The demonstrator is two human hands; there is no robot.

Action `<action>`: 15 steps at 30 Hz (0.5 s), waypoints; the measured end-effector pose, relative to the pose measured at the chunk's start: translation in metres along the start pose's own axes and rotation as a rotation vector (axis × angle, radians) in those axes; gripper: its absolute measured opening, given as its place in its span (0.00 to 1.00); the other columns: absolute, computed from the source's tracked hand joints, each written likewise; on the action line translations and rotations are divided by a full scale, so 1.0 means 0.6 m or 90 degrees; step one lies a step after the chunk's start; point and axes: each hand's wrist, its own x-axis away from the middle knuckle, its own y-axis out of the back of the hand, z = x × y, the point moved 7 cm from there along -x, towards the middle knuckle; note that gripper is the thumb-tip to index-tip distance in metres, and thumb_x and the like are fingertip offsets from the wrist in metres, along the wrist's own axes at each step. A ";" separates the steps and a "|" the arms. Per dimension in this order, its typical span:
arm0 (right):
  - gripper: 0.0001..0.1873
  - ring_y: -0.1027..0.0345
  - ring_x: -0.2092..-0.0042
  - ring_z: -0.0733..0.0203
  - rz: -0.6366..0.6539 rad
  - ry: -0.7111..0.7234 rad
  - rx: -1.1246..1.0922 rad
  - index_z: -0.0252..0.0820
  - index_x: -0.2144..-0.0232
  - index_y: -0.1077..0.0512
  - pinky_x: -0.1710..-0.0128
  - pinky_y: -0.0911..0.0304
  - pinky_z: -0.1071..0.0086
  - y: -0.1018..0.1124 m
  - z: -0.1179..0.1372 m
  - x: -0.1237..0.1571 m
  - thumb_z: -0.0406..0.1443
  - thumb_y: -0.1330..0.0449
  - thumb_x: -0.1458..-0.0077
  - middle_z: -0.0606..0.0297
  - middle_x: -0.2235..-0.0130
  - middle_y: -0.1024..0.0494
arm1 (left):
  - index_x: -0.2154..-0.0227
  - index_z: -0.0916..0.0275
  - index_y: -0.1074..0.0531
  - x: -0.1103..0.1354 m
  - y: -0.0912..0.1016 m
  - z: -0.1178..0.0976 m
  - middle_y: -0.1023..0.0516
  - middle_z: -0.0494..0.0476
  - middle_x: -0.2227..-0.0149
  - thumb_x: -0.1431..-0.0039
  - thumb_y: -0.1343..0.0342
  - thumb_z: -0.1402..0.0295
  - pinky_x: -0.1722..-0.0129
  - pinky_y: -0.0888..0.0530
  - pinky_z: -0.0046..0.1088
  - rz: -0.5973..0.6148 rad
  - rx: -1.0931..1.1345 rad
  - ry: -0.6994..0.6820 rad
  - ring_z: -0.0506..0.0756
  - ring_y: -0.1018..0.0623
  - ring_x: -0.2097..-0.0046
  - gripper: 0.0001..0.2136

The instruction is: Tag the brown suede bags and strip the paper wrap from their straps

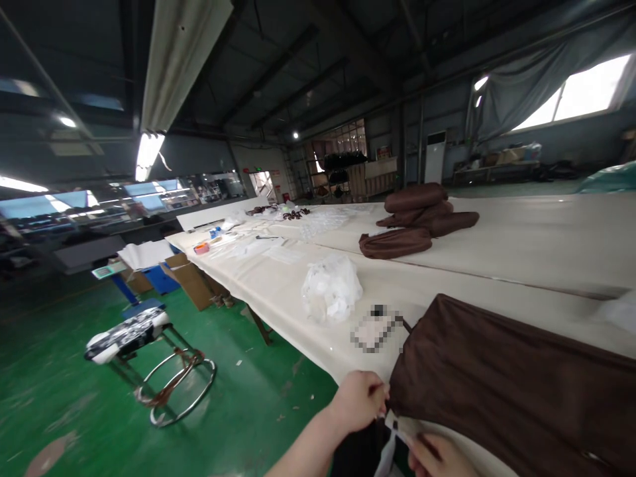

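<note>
A dark brown fabric piece (507,377), looking like a cloth bag or cover, lies spread over the near right of the table. At its near-left corner, my left hand (358,401) is closed in a pinch, fingertips against the cloth edge. Just below, my right hand (438,456) is closed, thumb and finger on a whitish strip (390,445) that hangs below the table edge. A small dark bit shows on the strip between the hands. The lower part of my right hand is cut off by the frame.
A filled white plastic bag (332,288) and a pixelated phone-like object (376,329) lie beyond my hands on the long table (258,278). Rolled brown bundles (417,218) sit farther back. A stool (149,358) and cardboard box (191,281) stand on the green floor.
</note>
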 end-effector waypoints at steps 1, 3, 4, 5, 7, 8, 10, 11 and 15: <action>0.32 0.38 0.80 0.66 0.007 0.009 0.024 0.42 0.79 0.33 0.80 0.47 0.74 0.001 0.007 0.009 0.64 0.52 0.57 0.64 0.79 0.29 | 0.72 0.65 0.27 -0.002 0.001 -0.017 0.26 0.52 0.78 0.42 0.52 0.66 0.76 0.32 0.23 -0.021 -0.018 -0.035 0.50 0.27 0.76 0.11; 0.29 0.37 0.79 0.66 0.009 0.039 0.085 0.41 0.78 0.33 0.79 0.47 0.74 0.011 0.024 0.031 0.61 0.50 0.53 0.64 0.79 0.28 | 0.70 0.65 0.26 0.006 -0.006 -0.048 0.24 0.54 0.75 0.40 0.53 0.65 0.75 0.30 0.23 -0.054 -0.041 -0.094 0.50 0.26 0.74 0.12; 0.27 0.36 0.78 0.66 -0.002 0.055 0.116 0.41 0.78 0.32 0.79 0.47 0.74 0.020 0.032 0.045 0.58 0.49 0.51 0.64 0.78 0.28 | 0.68 0.65 0.26 0.014 -0.010 -0.064 0.23 0.55 0.73 0.39 0.53 0.65 0.74 0.30 0.23 -0.073 -0.050 -0.122 0.50 0.25 0.73 0.12; 0.25 0.35 0.77 0.65 -0.017 0.064 0.143 0.40 0.78 0.31 0.78 0.47 0.74 0.030 0.038 0.060 0.55 0.48 0.49 0.64 0.78 0.27 | 0.64 0.64 0.26 0.024 -0.013 -0.080 0.23 0.55 0.71 0.38 0.53 0.65 0.73 0.29 0.23 -0.096 -0.061 -0.154 0.51 0.24 0.72 0.12; 0.21 0.35 0.76 0.64 -0.055 0.058 0.179 0.40 0.77 0.28 0.77 0.47 0.74 0.052 0.044 0.089 0.50 0.46 0.47 0.64 0.78 0.26 | 0.56 0.63 0.28 0.046 -0.014 -0.115 0.22 0.58 0.65 0.37 0.53 0.64 0.70 0.26 0.24 -0.139 -0.089 -0.231 0.52 0.23 0.67 0.13; 0.19 0.35 0.75 0.64 -0.072 0.053 0.190 0.39 0.76 0.27 0.76 0.46 0.74 0.061 0.045 0.102 0.48 0.44 0.47 0.65 0.78 0.25 | 0.52 0.62 0.30 0.056 -0.013 -0.134 0.23 0.59 0.61 0.37 0.53 0.64 0.67 0.25 0.26 -0.154 -0.108 -0.274 0.53 0.23 0.64 0.14; 0.15 0.36 0.74 0.65 -0.096 0.060 0.202 0.40 0.75 0.25 0.75 0.46 0.74 0.075 0.049 0.123 0.45 0.42 0.49 0.66 0.77 0.25 | 0.47 0.60 0.34 0.069 -0.011 -0.167 0.25 0.60 0.54 0.37 0.53 0.65 0.59 0.24 0.30 -0.177 -0.165 -0.351 0.55 0.24 0.56 0.16; 0.14 0.36 0.74 0.65 -0.104 0.072 0.205 0.40 0.74 0.24 0.75 0.46 0.75 0.080 0.052 0.130 0.44 0.40 0.50 0.67 0.76 0.24 | 0.45 0.59 0.37 0.074 -0.011 -0.182 0.27 0.61 0.50 0.37 0.52 0.65 0.54 0.25 0.33 -0.187 -0.200 -0.382 0.57 0.25 0.51 0.18; 0.12 0.39 0.74 0.67 -0.158 0.100 0.182 0.40 0.74 0.24 0.75 0.48 0.75 0.109 0.057 0.152 0.42 0.40 0.50 0.68 0.76 0.26 | 0.37 0.60 0.48 0.117 -0.016 -0.223 0.42 0.65 0.37 0.39 0.49 0.58 0.41 0.37 0.48 -0.258 -0.331 -0.487 0.65 0.40 0.38 0.29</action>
